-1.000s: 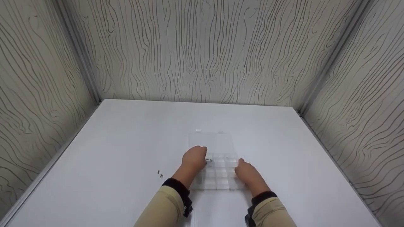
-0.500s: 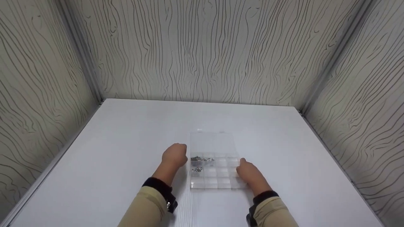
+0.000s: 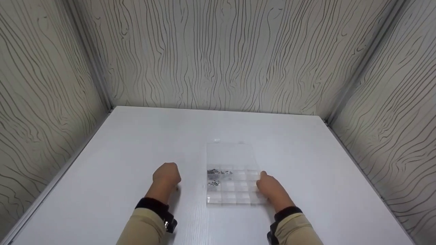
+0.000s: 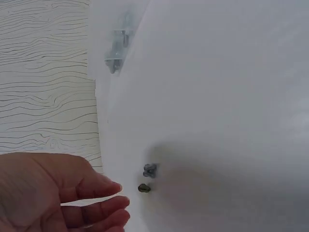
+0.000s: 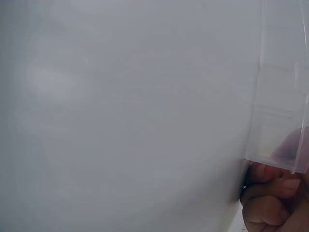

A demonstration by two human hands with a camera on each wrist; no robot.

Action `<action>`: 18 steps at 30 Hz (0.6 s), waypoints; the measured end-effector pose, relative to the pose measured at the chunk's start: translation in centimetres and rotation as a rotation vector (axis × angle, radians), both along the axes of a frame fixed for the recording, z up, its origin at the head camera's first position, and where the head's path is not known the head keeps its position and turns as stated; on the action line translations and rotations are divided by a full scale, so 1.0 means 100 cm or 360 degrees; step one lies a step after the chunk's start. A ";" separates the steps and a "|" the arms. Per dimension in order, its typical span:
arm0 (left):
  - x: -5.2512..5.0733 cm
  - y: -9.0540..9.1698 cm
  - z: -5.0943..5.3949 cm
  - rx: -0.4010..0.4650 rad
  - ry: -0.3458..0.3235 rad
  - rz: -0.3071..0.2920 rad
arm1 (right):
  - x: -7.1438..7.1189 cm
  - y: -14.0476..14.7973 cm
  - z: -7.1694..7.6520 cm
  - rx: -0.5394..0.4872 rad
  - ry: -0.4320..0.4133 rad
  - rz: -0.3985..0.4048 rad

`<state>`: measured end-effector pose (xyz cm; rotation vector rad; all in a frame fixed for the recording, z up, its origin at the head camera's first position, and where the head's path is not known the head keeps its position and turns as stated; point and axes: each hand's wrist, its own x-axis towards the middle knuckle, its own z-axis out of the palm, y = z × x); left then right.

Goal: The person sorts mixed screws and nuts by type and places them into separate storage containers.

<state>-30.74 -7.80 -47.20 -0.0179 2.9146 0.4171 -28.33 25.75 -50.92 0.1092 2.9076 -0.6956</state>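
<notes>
A clear plastic compartment box lies on the white table with its lid laid back. Several tiny metal parts sit in its left compartments, too small to identify. My right hand grips the box's right side; in the right wrist view the thumb shows through the clear wall, fingers curled outside. Left of the box, my left hand hovers with nothing between thumb and fingers. Just past those fingertips, a grey metal piece and a darker brassy piece lie on the table.
The white tabletop spreads around the box. Wood-grain panels rise behind it and on both sides.
My left hand has moved left from above the box to the loose metal pieces, uncovering the filled compartments. My right hand has stayed on the box.
</notes>
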 end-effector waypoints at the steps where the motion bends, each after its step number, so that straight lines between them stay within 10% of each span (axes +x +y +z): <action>1: 0.001 -0.001 -0.002 -0.0002 -0.0012 0.0006 | 0.000 0.000 0.000 -0.0001 -0.0003 -0.0004; 18: -0.001 0.007 -0.018 -0.0069 -0.0019 -0.0020 | 0.002 -0.001 0.002 0.0055 -0.0019 0.0006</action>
